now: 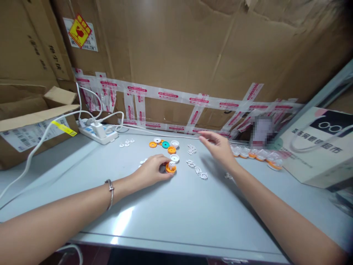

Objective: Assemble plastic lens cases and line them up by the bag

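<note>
My left hand [151,170] rests on the grey table [171,217] with its fingers curled round a small orange disc [170,168] that has a white piece on top. My right hand [217,148] hovers above the table to the right, fingers stretched out and holding nothing. Between and beyond the hands lie small white plastic pieces [198,170] and a cluster of round caps, orange [171,149], teal [165,144] and white [174,158]. A metal bracelet [110,189] is on my left wrist.
A white power strip [97,133] with a plug and cables sits at the back left beside a cardboard box [30,125]. A row of bagged orange and white parts [256,154] lies at the right, next to a white paper bag [317,151]. Taped cardboard [179,73] walls the back.
</note>
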The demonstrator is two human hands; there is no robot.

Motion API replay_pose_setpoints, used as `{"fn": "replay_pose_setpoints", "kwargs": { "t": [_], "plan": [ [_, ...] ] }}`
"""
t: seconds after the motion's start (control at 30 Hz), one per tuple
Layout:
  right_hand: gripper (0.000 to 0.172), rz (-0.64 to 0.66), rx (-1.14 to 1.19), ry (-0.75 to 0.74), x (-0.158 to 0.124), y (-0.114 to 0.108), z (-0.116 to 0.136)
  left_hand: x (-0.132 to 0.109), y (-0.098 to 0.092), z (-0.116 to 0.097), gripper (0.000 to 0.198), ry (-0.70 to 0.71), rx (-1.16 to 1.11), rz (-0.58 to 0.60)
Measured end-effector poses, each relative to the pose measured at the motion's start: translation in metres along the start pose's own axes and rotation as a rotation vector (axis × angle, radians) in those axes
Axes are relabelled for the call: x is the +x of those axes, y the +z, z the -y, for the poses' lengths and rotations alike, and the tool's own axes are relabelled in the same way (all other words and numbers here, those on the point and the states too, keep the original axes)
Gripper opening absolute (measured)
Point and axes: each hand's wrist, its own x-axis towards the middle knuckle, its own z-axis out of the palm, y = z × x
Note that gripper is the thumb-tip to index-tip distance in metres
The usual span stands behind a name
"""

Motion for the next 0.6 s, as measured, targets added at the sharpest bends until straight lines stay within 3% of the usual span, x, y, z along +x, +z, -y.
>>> {"fn": "replay_pose_setpoints", "kwargs": {
  "t": [0.03, 0.13, 0.27, 0.47, 0.6],
  "plan": [
    [0.033, -0.044, -0.161, 0.025, 0.009, -0.005, -0.014, 0.000, 0.000, 0.001, 0.022, -0.001, -0.011, 0.001],
    [0.030, -0.062, -0.306, 0.065, 0.030, -0.011, -0.054, -0.001, 0.001, 0.002, 0.027, -0.016, -0.044, 0.000],
    [0.033, -0.037, -0.419, 0.083, 0.042, 0.001, -0.082, -0.002, -0.002, 0.001, 0.029, -0.022, -0.062, 0.002],
    [0.027, -0.032, -0.435, 0.041, 0.041, 0.017, -0.084, -0.001, -0.010, -0.002, 0.026, -0.003, -0.328, -0.069],
    [0.024, -0.028, -0.333, -0.010, 0.040, 0.016, -0.068, 0.001, -0.012, 0.002, 0.030, -0.078, -0.518, -0.082]
  ]
}}
